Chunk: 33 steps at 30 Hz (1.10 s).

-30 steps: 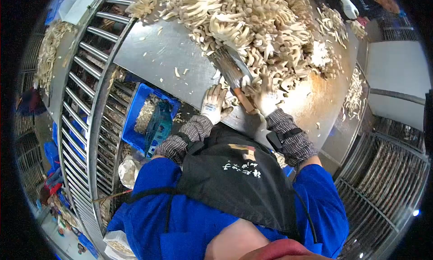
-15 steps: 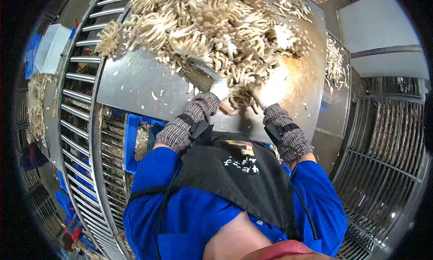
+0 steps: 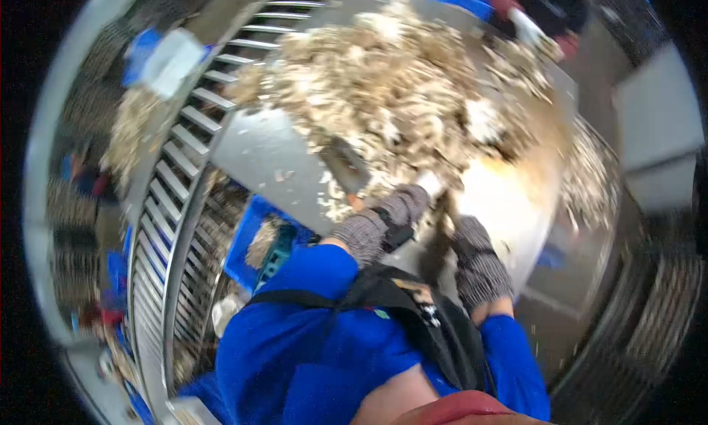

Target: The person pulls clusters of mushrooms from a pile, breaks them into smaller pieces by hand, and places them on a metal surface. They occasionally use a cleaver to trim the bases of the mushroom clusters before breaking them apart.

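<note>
A large heap of pale, brown-capped mushrooms (image 3: 383, 78) covers much of the metal table. My left hand (image 3: 431, 182), in a white glove, is at the heap's near edge; its fingers are smeared by motion. Close by on the right is my right hand (image 3: 454, 198), also blurred, with its fingers not distinguishable. Between the hands is a brownish shape, perhaps mushrooms, too blurred to make out. A broad-bladed knife (image 3: 345, 165) lies left of my left hand, apart from it, its handle towards me and its blade tip against the mushrooms.
The metal table (image 3: 258, 156) has a roller conveyor (image 3: 173, 178) along its left. A blue crate (image 3: 240, 241) holding mushroom pieces stands below the near left edge. Across the table, a person's gloved hand (image 3: 527, 30) is by a smaller mushroom pile (image 3: 520, 67). More mushrooms (image 3: 586, 174) lie at right.
My left hand has let go of the knife, which now lies on the table, and has moved right towards my right hand. The view has turned, and another person shows at the top right.
</note>
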Each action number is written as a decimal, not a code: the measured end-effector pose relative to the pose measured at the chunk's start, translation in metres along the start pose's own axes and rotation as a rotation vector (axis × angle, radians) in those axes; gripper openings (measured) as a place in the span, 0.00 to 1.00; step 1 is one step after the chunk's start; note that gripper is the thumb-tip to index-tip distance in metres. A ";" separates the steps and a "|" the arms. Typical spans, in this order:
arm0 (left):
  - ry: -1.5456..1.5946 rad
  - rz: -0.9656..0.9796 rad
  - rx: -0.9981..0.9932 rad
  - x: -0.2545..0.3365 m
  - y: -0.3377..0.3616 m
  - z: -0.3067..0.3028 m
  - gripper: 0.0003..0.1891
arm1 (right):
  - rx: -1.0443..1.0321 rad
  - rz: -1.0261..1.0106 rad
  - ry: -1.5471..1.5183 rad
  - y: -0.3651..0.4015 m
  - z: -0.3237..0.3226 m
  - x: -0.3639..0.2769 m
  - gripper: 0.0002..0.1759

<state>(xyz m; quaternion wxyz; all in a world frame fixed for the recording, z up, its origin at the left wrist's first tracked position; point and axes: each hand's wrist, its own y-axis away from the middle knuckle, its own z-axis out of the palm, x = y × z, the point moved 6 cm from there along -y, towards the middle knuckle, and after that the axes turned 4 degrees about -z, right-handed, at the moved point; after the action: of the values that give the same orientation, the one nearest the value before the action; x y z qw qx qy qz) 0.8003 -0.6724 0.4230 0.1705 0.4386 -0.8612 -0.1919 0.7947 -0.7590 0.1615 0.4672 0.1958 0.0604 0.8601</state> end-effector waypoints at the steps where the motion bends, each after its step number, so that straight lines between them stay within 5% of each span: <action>1: 0.157 -0.029 0.100 -0.005 -0.012 0.013 0.29 | -0.012 -0.270 0.651 0.025 0.065 0.016 0.13; 2: 0.311 -0.041 0.203 -0.011 -0.026 0.029 0.32 | 0.166 -0.514 1.318 0.058 0.144 0.040 0.11; 3: 0.223 -0.112 0.169 -0.003 -0.007 0.020 0.31 | 0.365 -0.289 1.337 0.100 0.226 0.085 0.10; 5: 0.273 -0.221 0.170 -0.002 0.004 0.030 0.30 | 0.150 -0.092 1.300 0.114 0.226 0.074 0.25; 6: 0.658 -0.277 0.274 -0.014 -0.004 0.054 0.30 | 0.146 -0.112 1.283 0.119 0.226 0.070 0.24; 7: 1.405 -0.245 0.441 -0.023 -0.017 0.085 0.30 | 0.182 -0.173 1.246 0.122 0.222 0.069 0.23; 8: 2.035 -0.062 0.605 -0.033 -0.046 0.138 0.30 | 0.203 -0.217 1.222 0.124 0.219 0.067 0.22; 11: 1.901 -0.793 0.374 0.032 0.065 -0.006 0.24 | 0.278 -0.271 1.163 0.135 0.207 0.058 0.19; 13: 2.479 -1.001 -0.018 0.039 0.049 0.049 0.20 | 0.355 -0.168 1.119 0.133 0.199 0.045 0.16; 15: 1.939 -0.669 0.296 0.014 0.043 0.049 0.20 | 0.421 -0.065 1.054 0.136 0.204 0.047 0.14; 16: 1.674 -0.574 0.397 0.009 0.036 0.045 0.20 | 0.296 -0.186 1.448 0.129 0.210 0.033 0.16; 17: 1.473 -0.540 0.448 0.010 0.034 0.042 0.21 | 0.284 -0.204 1.338 0.130 0.228 0.050 0.16; 19: 1.420 -0.497 0.244 0.012 0.027 0.053 0.28 | 0.201 -0.233 1.182 0.103 0.191 0.044 0.15; 20: 1.467 -0.597 0.554 0.011 0.035 0.047 0.22 | 0.335 -0.259 1.123 0.099 0.179 0.033 0.14; 22: 0.658 -0.381 0.307 -0.001 0.022 0.055 0.27 | 0.564 -0.299 1.103 0.105 0.174 0.019 0.11; 23: 1.374 -0.555 0.118 -0.011 0.024 0.077 0.36 | 0.485 -0.373 1.268 0.107 0.188 0.017 0.08; 24: 1.312 -0.556 0.206 -0.018 0.023 0.091 0.36 | 0.398 -0.281 1.438 0.101 0.187 0.021 0.10; 25: 1.366 -0.659 0.229 -0.004 0.048 0.039 0.29 | 0.304 -0.180 1.602 0.093 0.180 0.025 0.12; 26: 1.300 -0.677 0.415 -0.027 0.034 0.083 0.27 | 0.101 -0.204 1.419 0.081 0.152 0.025 0.22; 27: 1.222 -0.689 0.604 -0.050 0.020 0.123 0.24 | 0.110 -0.203 1.426 0.079 0.158 0.024 0.22; 29: 1.282 -0.768 0.654 -0.043 0.052 0.059 0.21 | 0.196 -0.502 1.960 0.082 0.204 0.017 0.35; 31: 1.089 -0.520 0.750 -0.055 0.041 0.029 0.21 | 0.610 -0.492 1.840 0.079 0.240 0.013 0.41; 32: 1.448 -0.500 0.590 -0.054 0.030 0.010 0.21 | 0.718 -0.503 1.918 0.069 0.246 0.009 0.38; 33: 1.449 -0.344 0.736 -0.061 0.007 0.018 0.19 | 0.781 -0.502 2.084 0.051 0.244 0.005 0.36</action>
<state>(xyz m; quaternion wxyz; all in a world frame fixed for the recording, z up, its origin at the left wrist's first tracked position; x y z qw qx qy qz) 0.8211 -0.6158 0.4030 0.4968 0.6069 -0.4668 0.4087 0.8482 -0.8030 0.4006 0.2557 -0.4991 0.7199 0.4090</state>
